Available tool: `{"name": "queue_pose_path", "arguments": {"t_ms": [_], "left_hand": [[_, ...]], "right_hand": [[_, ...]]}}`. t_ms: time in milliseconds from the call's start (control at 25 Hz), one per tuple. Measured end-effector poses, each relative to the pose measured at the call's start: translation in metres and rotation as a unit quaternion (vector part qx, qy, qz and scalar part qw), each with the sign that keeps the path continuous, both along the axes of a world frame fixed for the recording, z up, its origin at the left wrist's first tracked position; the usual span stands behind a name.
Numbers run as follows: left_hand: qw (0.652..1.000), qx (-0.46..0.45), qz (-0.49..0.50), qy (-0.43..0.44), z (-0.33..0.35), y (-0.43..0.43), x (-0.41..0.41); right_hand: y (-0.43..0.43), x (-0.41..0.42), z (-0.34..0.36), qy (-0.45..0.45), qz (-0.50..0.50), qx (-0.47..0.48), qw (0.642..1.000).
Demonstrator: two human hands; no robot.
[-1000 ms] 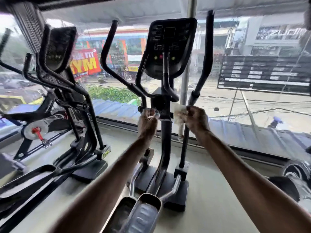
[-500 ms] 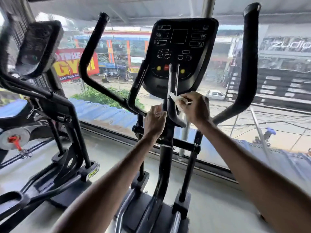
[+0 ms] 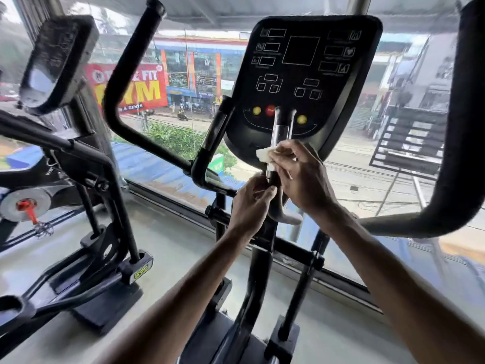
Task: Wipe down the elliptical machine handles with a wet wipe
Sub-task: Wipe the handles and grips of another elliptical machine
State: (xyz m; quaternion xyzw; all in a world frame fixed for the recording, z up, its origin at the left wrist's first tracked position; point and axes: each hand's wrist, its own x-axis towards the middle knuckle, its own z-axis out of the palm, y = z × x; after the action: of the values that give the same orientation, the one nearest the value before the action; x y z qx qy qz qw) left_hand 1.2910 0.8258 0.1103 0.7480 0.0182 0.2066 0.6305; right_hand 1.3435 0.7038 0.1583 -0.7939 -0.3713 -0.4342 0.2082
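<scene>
The elliptical machine [image 3: 258, 271] fills the middle of the frame, before a wide window, with a second machine [image 3: 57, 61] blurred at the upper left. Its dark console [image 3: 301, 74] sits at the upper centre. The two long swing handles rise either side of it: the left one [image 3: 123, 74] slants up toward the top left, and the right one [image 3: 462, 127] curves up along the right edge. Neither is touched. Below the console's coloured buttons stands the centre handle [image 3: 282, 127], a pair of thin upright bars that bend forward into a grey curve lower down. A second ago both hands worked low, at the cross bar under the console, with the wipe against the right-hand joint. Half a second ago they had climbed to the centre handle. Now the view is closer and the work sits higher, just under the console's lower edge. The right hand [image 3: 301, 177], right of centre, has its grip pinching the wet wipe [image 3: 263, 155] and pressing it against the upright bars; a pale corner of the wipe sticks out to the left of the fingers. The left hand [image 3: 252, 203], just below it, has its grip curled round the dark lower stretch of the same handle, probably to steady it. The cleaning has apparently passed from the low joint to the centre handle, and the long swing handles probably remain to be wiped.
</scene>
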Motion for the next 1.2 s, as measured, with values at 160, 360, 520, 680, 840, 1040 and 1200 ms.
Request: {"name": "queue_pose_path", "arguments": {"t_ms": [160,360,520,680,840,1040,1200], "left_hand": [[0.999,-0.054,-0.001,-0.004,0.002,0.0,0.007],[0.997,-0.08,0.002,0.002,0.005,0.0,0.009],[0.996,-0.084,0.01,0.002,0.006,-0.001,0.009],[0.995,-0.1,-0.002,0.005,0.005,0.001,0.01],[0.996,-0.093,0.004,0.007,0.008,-0.001,0.01],[0.996,-0.089,0.014,-0.014,0.011,-0.004,0.014],[0.996,-0.085,0.01,-0.031,0.01,-0.003,0.014]], "right_hand": [[0.006,0.014,0.008,-0.01,0.016,-0.02,1.0],[0.012,0.027,0.026,0.001,-0.007,0.031,0.999],[0.016,0.037,0.048,0.018,-0.026,0.088,0.996],[0.007,0.032,0.04,0.034,0.029,-0.025,0.999],[0.002,0.041,0.052,-0.001,-0.002,0.041,0.999],[0.01,0.049,0.06,-0.003,-0.029,0.108,0.994],[0.017,0.049,0.065,-0.007,-0.056,0.049,0.997]]}}
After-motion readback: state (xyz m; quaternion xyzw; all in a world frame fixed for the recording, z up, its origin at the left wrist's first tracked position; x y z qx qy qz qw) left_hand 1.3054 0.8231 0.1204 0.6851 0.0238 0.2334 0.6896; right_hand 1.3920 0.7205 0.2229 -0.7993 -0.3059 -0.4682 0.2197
